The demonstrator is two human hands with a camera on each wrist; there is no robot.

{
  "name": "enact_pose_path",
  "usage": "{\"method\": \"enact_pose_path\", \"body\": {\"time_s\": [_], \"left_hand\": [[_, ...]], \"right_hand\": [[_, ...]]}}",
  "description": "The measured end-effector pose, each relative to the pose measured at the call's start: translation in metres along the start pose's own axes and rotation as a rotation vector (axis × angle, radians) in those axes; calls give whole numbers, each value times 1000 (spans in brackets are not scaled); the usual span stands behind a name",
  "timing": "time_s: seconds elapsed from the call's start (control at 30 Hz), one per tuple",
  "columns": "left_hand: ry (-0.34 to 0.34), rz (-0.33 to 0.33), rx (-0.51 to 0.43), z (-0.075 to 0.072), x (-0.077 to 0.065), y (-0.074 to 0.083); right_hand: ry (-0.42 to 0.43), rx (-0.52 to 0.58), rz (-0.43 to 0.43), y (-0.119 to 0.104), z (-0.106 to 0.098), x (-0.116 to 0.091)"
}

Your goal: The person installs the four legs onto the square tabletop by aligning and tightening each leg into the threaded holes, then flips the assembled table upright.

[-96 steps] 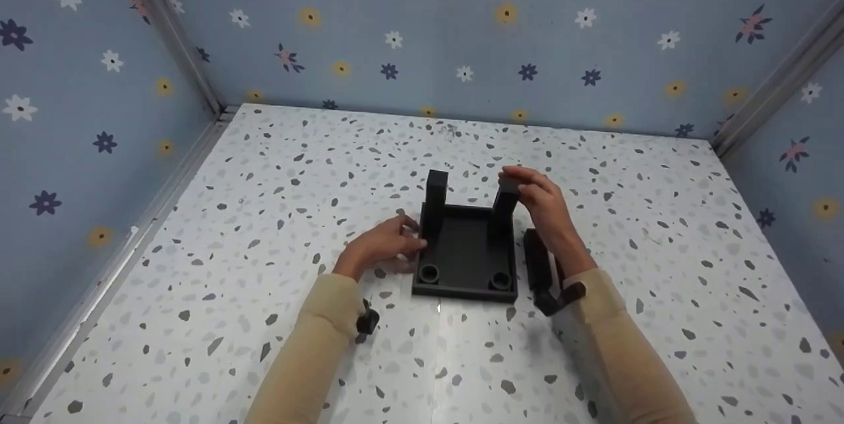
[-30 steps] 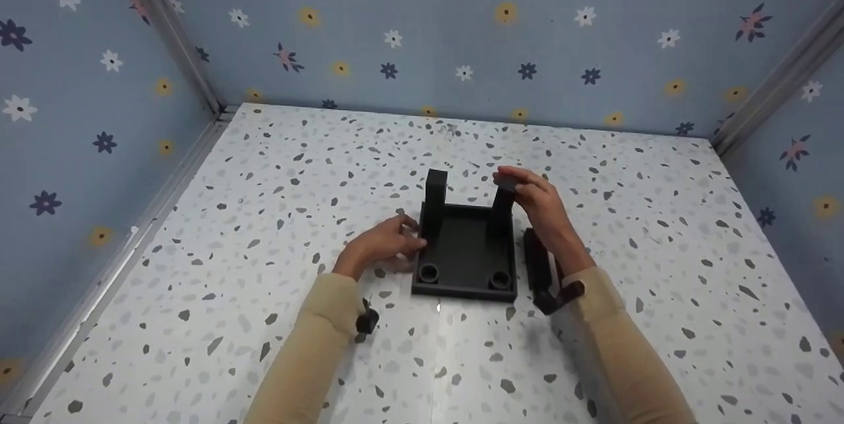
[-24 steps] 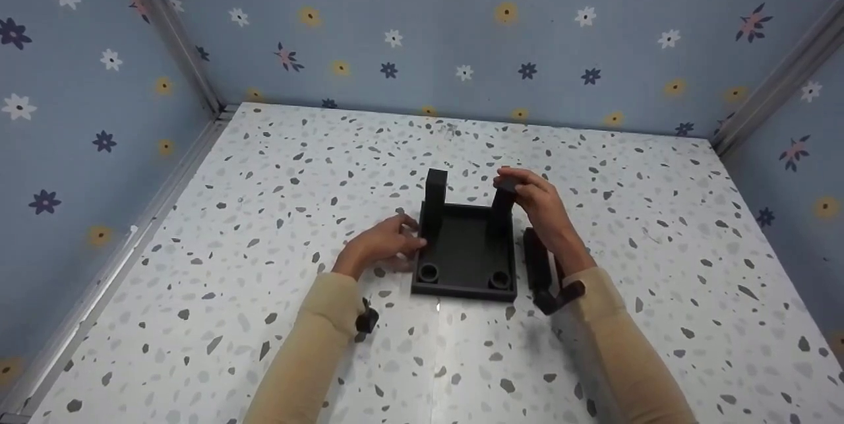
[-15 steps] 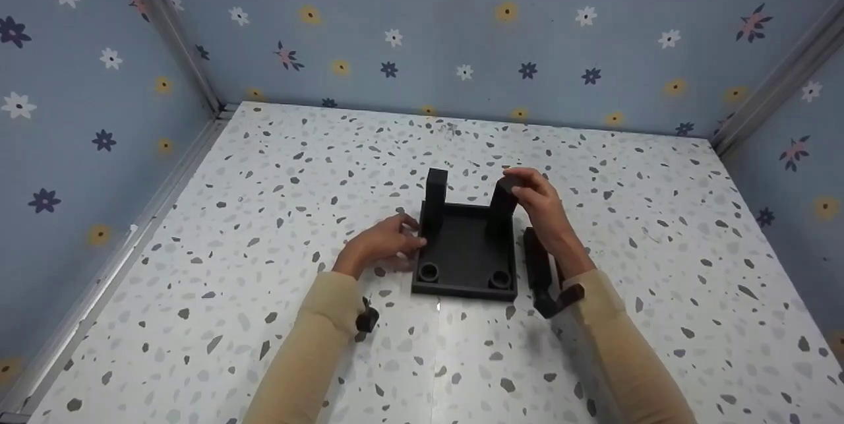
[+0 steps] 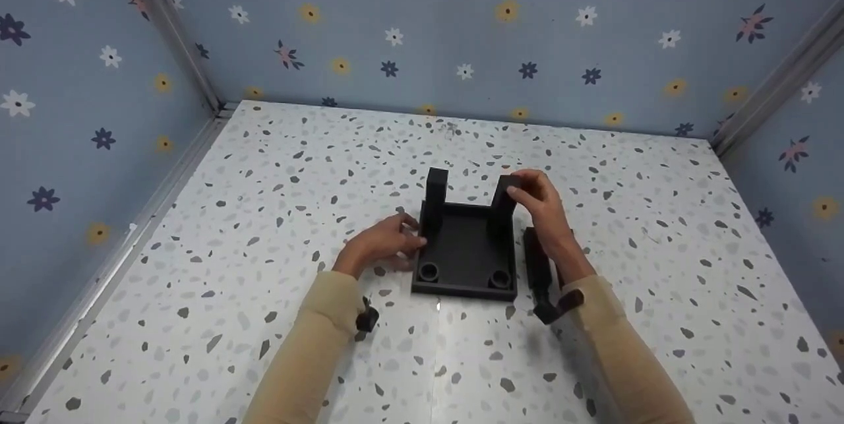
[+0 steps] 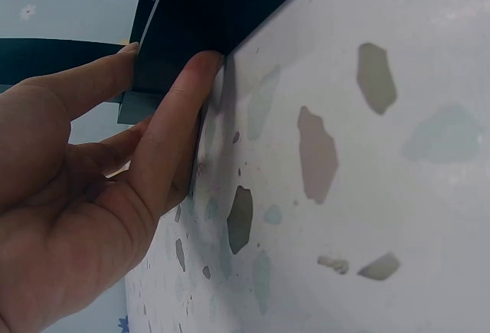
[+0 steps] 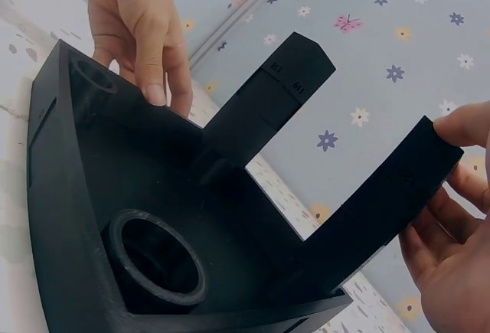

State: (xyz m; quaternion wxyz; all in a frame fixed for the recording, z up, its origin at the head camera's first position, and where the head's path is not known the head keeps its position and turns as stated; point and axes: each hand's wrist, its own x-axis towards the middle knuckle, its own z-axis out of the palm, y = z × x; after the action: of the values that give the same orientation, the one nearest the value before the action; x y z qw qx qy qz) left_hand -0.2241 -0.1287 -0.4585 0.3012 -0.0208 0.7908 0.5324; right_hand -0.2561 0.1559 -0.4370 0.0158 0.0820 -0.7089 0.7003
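Observation:
A black rectangular tabletop (image 5: 461,291), edged with a raised rim, lies upside down on the speckled table. Round sockets (image 5: 429,272) stand in its two near corners. At the far left corner a square black leg (image 5: 436,196) rises upright. My right hand (image 5: 546,210) pinches the top of a second leg (image 5: 504,203), standing at the far right corner, between thumb and fingers. My left hand (image 5: 382,242) grips the tabletop's left side; in the right wrist view its thumb (image 7: 155,92) lies over the rim, with the fingers outside.
A black bar (image 5: 537,259) lies on the table right of the tabletop, partly beneath my right wrist. Black camera mounts (image 5: 366,320) sit at the cuffs. Blue flowered panels (image 5: 428,35) wall the speckled table (image 5: 297,167) at the back and both sides.
The leg under my right hand has turned a little about its upright axis. My right fingers have swung round its top, the thumb now nearer the front. My left hand has stayed put.

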Motion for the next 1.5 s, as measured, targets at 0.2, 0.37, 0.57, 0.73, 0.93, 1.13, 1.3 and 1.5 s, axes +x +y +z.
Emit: {"method": "enact_pose_path", "body": {"time_s": [0.2,0.37,0.57,0.73,0.93,1.13,1.3,1.5], "left_hand": [[-8,2,-85,1,0,1],[-6,3,-71,1,-1,2],[-6,18,-60,0,1,3],[-11,14,-69,0,0,3],[-19,10,-75,-1,0,3],[-24,0,-88,0,0,2],[-25,0,-101,0,0,3],[-3,17,-44,1,1,3]], "right_hand": [[17,-60,-15,0,1,-3],[25,-108,-33,0,2,-5],[50,-190,-57,2,4,-6],[79,-250,-74,1,7,-7],[101,-268,-106,-10,15,-14],[116,-270,-116,-28,23,-23],[119,-250,-116,-27,23,-24],[95,-202,-106,-25,19,-24]]}}
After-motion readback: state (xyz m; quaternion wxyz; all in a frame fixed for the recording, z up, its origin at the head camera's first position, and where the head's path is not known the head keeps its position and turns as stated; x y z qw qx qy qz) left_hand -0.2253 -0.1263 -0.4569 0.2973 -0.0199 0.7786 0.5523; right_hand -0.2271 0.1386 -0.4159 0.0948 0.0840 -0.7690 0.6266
